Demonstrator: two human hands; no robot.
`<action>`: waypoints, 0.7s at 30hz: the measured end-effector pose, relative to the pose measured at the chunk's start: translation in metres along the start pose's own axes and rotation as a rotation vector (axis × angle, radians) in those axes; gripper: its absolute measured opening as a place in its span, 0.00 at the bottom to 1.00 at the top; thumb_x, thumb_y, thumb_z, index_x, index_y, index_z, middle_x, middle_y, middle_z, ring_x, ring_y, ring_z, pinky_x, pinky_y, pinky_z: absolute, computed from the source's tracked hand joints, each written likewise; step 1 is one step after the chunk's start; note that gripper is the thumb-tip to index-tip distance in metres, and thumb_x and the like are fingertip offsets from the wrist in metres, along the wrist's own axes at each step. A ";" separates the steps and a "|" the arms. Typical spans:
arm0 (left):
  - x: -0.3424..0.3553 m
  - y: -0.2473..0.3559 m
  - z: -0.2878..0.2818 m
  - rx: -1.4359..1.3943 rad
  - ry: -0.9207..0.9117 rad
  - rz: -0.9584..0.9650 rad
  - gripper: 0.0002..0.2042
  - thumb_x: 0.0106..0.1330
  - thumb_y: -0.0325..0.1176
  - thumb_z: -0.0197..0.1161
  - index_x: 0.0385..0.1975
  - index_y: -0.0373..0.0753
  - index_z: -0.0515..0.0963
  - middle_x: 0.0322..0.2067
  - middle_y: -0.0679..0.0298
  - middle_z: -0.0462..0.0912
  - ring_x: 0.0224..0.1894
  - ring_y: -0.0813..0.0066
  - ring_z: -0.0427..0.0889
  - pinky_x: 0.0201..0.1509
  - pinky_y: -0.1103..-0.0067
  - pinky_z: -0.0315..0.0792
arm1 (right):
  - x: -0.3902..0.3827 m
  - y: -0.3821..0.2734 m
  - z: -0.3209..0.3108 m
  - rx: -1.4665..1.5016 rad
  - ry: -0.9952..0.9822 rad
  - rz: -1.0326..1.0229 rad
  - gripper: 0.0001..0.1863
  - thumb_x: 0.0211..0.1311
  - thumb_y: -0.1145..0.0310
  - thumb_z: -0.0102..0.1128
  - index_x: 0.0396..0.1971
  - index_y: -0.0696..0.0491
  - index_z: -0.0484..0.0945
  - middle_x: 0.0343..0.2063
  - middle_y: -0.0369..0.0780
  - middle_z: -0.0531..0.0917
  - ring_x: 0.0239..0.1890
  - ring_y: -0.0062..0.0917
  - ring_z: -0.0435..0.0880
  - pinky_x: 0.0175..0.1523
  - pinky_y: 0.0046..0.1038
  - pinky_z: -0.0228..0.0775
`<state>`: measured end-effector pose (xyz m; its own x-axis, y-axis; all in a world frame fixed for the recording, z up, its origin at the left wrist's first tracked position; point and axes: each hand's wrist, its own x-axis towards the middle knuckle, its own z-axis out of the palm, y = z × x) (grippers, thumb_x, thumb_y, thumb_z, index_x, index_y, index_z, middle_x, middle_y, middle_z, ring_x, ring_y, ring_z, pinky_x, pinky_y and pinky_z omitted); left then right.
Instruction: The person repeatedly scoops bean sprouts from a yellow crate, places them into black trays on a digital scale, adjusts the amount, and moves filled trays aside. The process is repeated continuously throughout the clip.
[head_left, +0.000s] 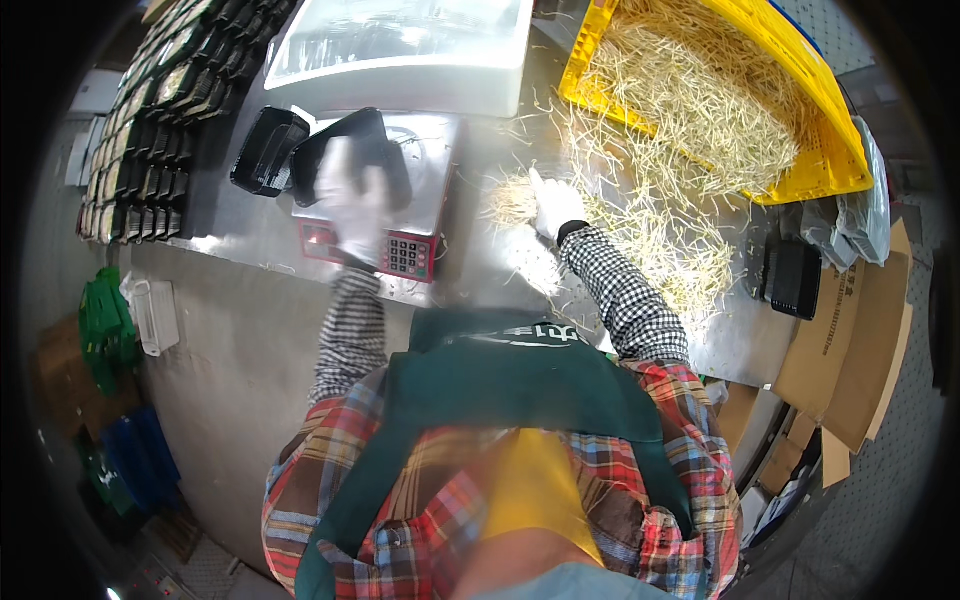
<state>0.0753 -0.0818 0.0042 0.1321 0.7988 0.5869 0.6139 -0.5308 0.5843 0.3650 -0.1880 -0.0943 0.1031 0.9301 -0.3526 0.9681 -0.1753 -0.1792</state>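
Note:
My left hand (pixel 352 205), white-gloved and smeared by motion, is over a black plastic tray (pixel 375 140) above the scale (pixel 432 180). Whether its fingers grip the tray cannot be made out. The scale has a steel top and a red front with a keypad. A second black tray (pixel 268 150) sits at the scale's left side. My right hand (pixel 557 205), also white-gloved, is closed around a small bunch of bean sprouts (pixel 512 201) on the steel table. Its fingers are partly hidden. Loose bean sprouts (pixel 665 230) spread to its right.
A yellow crate (pixel 830 165) tipped at the far right spills bean sprouts. Behind the scale stands a translucent white tub (pixel 400 75). Filled black trays (pixel 150 150) are stacked at the left. Black trays (pixel 792 280) and a cardboard box (pixel 850 340) are at the right edge.

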 end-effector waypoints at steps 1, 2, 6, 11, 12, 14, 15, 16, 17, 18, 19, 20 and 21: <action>0.008 -0.026 -0.018 0.355 0.019 0.017 0.34 0.58 0.32 0.67 0.64 0.29 0.63 0.59 0.44 0.71 0.62 0.49 0.70 0.68 0.64 0.63 | 0.005 0.006 0.004 -0.010 -0.024 -0.011 0.46 0.51 0.58 0.70 0.69 0.52 0.57 0.47 0.47 0.79 0.53 0.38 0.77 0.61 0.35 0.67; 0.020 -0.037 -0.035 0.346 -0.079 -0.313 0.42 0.58 0.39 0.69 0.67 0.27 0.53 0.59 0.37 0.68 0.63 0.44 0.68 0.68 0.63 0.63 | 0.001 0.006 -0.003 0.023 -0.005 -0.008 0.41 0.50 0.57 0.71 0.64 0.52 0.64 0.45 0.47 0.80 0.50 0.37 0.79 0.56 0.33 0.71; 0.011 -0.156 -0.041 -0.009 -0.196 -0.616 0.33 0.62 0.36 0.63 0.65 0.28 0.59 0.55 0.45 0.75 0.59 0.55 0.74 0.65 0.70 0.65 | 0.024 0.064 0.046 0.498 0.192 -0.202 0.28 0.53 0.66 0.63 0.57 0.50 0.74 0.55 0.44 0.78 0.57 0.39 0.76 0.62 0.34 0.69; 0.005 -0.110 -0.014 -0.859 0.005 -0.551 0.22 0.63 0.19 0.45 0.59 0.28 0.70 0.53 0.59 0.77 0.54 0.73 0.75 0.61 0.78 0.67 | -0.049 0.089 -0.026 1.584 0.122 0.081 0.43 0.51 0.79 0.63 0.69 0.59 0.56 0.65 0.41 0.70 0.65 0.28 0.71 0.66 0.30 0.66; 0.012 -0.068 -0.004 -0.787 0.011 -0.476 0.22 0.63 0.20 0.45 0.59 0.28 0.70 0.52 0.59 0.77 0.53 0.74 0.75 0.61 0.78 0.67 | -0.063 0.100 -0.034 1.605 0.172 0.079 0.41 0.51 0.79 0.65 0.68 0.59 0.59 0.63 0.42 0.73 0.63 0.27 0.72 0.65 0.29 0.66; 0.006 -0.015 0.018 -0.811 -0.072 -0.591 0.22 0.64 0.22 0.46 0.60 0.29 0.70 0.52 0.59 0.77 0.53 0.73 0.75 0.59 0.78 0.69 | -0.081 0.129 -0.060 1.479 0.142 0.049 0.39 0.52 0.77 0.67 0.66 0.58 0.63 0.60 0.42 0.75 0.62 0.26 0.73 0.65 0.29 0.66; 0.002 0.022 0.031 -0.870 -0.053 -0.598 0.21 0.65 0.22 0.46 0.59 0.31 0.71 0.50 0.58 0.77 0.50 0.74 0.76 0.54 0.79 0.72 | -0.088 0.141 -0.079 1.330 0.071 0.036 0.39 0.52 0.76 0.69 0.65 0.59 0.64 0.59 0.43 0.76 0.61 0.26 0.73 0.65 0.29 0.66; -0.006 0.050 0.040 -0.958 -0.176 -0.749 0.22 0.65 0.22 0.45 0.60 0.32 0.70 0.51 0.56 0.78 0.51 0.72 0.76 0.55 0.79 0.72 | -0.096 0.144 -0.101 1.200 0.054 0.019 0.39 0.52 0.74 0.71 0.65 0.59 0.65 0.57 0.42 0.77 0.58 0.24 0.75 0.63 0.28 0.67; -0.021 0.049 0.066 -0.764 -0.369 -0.637 0.24 0.65 0.20 0.43 0.63 0.33 0.66 0.57 0.53 0.75 0.57 0.68 0.75 0.61 0.77 0.70 | -0.101 0.143 -0.115 1.153 0.118 -0.113 0.39 0.50 0.74 0.72 0.64 0.60 0.65 0.55 0.40 0.78 0.53 0.24 0.78 0.60 0.28 0.70; -0.028 0.078 0.076 -0.581 -0.480 -0.387 0.28 0.63 0.17 0.40 0.66 0.33 0.62 0.62 0.51 0.70 0.63 0.64 0.71 0.67 0.74 0.65 | -0.107 0.133 -0.127 1.282 0.072 -0.182 0.38 0.49 0.74 0.72 0.63 0.58 0.67 0.52 0.40 0.80 0.51 0.24 0.80 0.58 0.28 0.72; -0.044 0.092 0.096 -0.649 -0.504 -0.432 0.29 0.60 0.16 0.41 0.66 0.32 0.62 0.64 0.50 0.68 0.63 0.65 0.70 0.67 0.77 0.64 | -0.108 0.123 -0.136 1.407 0.026 -0.270 0.37 0.48 0.73 0.72 0.62 0.57 0.68 0.50 0.39 0.82 0.48 0.24 0.81 0.57 0.28 0.73; -0.061 0.103 0.119 -0.726 -0.540 -0.471 0.31 0.58 0.15 0.41 0.66 0.32 0.63 0.65 0.48 0.66 0.63 0.67 0.70 0.66 0.79 0.63 | -0.103 0.133 -0.137 0.924 0.001 -0.250 0.36 0.46 0.70 0.71 0.60 0.52 0.71 0.48 0.40 0.83 0.48 0.25 0.82 0.57 0.29 0.73; -0.075 0.112 0.129 -0.787 -0.521 -0.444 0.31 0.57 0.15 0.41 0.66 0.32 0.62 0.64 0.49 0.67 0.63 0.66 0.69 0.67 0.77 0.62 | -0.105 0.096 -0.162 0.543 -0.084 -0.113 0.38 0.47 0.64 0.72 0.61 0.51 0.69 0.54 0.42 0.80 0.53 0.31 0.81 0.64 0.30 0.68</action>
<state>0.2342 -0.1646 -0.0468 0.4529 0.8912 0.0242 0.0333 -0.0441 0.9985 0.4845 -0.2502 0.0739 -0.0347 0.9277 -0.3717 0.7133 -0.2376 -0.6594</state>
